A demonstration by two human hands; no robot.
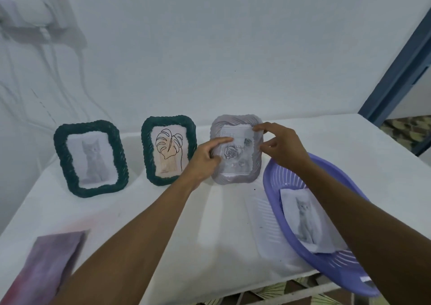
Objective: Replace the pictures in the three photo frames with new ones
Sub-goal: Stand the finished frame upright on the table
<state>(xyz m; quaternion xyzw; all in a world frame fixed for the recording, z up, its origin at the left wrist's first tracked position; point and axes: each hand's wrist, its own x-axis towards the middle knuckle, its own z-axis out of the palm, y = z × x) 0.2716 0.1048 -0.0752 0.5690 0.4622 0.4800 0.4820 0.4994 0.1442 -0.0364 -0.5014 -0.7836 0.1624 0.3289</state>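
Observation:
Three photo frames stand in a row on the white table (163, 223). The left dark green frame (61, 155) shows a grey cat picture. In the middle dark green frame (147, 155) is a line drawing of a leaf. The right frame (235, 120) is pale grey and holds a rose picture (235, 155). My left hand (207, 157) presses its index finger on the picture's upper left. My right hand (282, 148) pinches the picture's top right corner at the frame's edge.
A purple plastic basket (277, 183) sits at the right, holding a loose cat picture (305, 220). A white sheet (263, 225) lies beside it. A pinkish-purple board (44, 267) lies at the near left. Cables hang on the wall at the left.

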